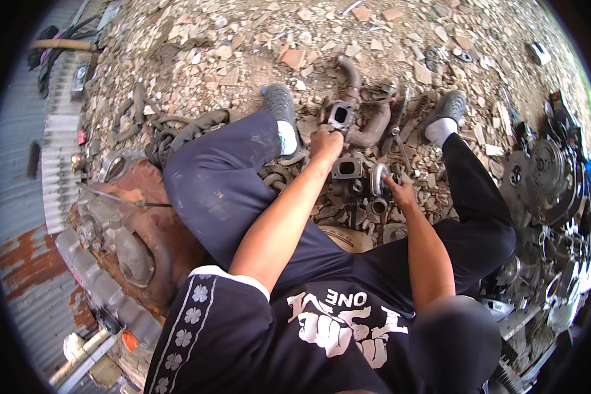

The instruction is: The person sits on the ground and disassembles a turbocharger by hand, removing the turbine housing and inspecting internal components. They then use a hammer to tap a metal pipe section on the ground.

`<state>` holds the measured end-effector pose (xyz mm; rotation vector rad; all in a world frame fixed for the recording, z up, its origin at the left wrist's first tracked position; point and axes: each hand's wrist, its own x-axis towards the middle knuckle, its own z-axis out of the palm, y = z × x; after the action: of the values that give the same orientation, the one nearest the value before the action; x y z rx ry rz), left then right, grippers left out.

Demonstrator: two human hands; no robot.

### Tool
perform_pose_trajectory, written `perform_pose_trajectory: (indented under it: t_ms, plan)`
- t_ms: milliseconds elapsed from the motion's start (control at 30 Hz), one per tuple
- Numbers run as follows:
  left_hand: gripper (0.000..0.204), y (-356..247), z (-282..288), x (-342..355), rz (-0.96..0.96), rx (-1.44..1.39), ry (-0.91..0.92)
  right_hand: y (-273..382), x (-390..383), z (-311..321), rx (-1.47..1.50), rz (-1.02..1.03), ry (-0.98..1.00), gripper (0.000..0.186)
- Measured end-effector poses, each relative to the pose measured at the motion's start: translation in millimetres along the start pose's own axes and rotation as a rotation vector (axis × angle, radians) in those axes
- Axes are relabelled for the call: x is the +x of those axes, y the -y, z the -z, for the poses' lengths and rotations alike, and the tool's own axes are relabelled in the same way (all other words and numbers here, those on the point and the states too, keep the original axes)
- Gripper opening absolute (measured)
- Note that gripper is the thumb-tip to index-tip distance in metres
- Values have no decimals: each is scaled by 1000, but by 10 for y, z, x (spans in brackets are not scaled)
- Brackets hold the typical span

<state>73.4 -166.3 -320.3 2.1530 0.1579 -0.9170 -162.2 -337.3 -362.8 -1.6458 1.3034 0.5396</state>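
Between my outstretched legs lies a rusty exhaust manifold with a curved pipe and a square flange opening. My left hand is closed at the near edge of that flange, its fingers mostly turned away from view. Nearer to me sits a turbocharger, with a square-holed flange on its left and a shiny rounded housing on its right. My right hand grips the right side of this housing, the thumb on top and the other fingers partly hidden.
Wrenches lie right of the manifold. A large engine block stands at my left beside corrugated metal sheets. Discs and metal parts are piled at my right. Broken stones and tile pieces cover the ground ahead.
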Motion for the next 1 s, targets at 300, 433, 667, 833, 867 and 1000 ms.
perform_pose_trajectory:
  t_ms: [300, 433, 667, 833, 867, 1000]
  plan:
    - [48, -88, 1, -112, -350, 226, 75, -508, 585, 699, 644, -128, -182, 63]
    - [41, -65, 135, -151, -324, 225, 107, -4, 15, 573, 466, 79, -311, 48]
    - [39, 131, -80, 145, -342, -70, 345, 470, -733, 780, 539, 299, -130, 41]
    - [69, -515, -56, -533, -137, -499, 651, 560, -1007, 854, 1131, 471, 253, 35]
    - [78, -626, -2, -657, -169, -528, 682, 803, -1167, 815, 1186, 475, 311, 34]
    - [82, -922, 190, -974, -237, -1043, 887, 1092, -1065, 656, 1139, 518, 549, 32]
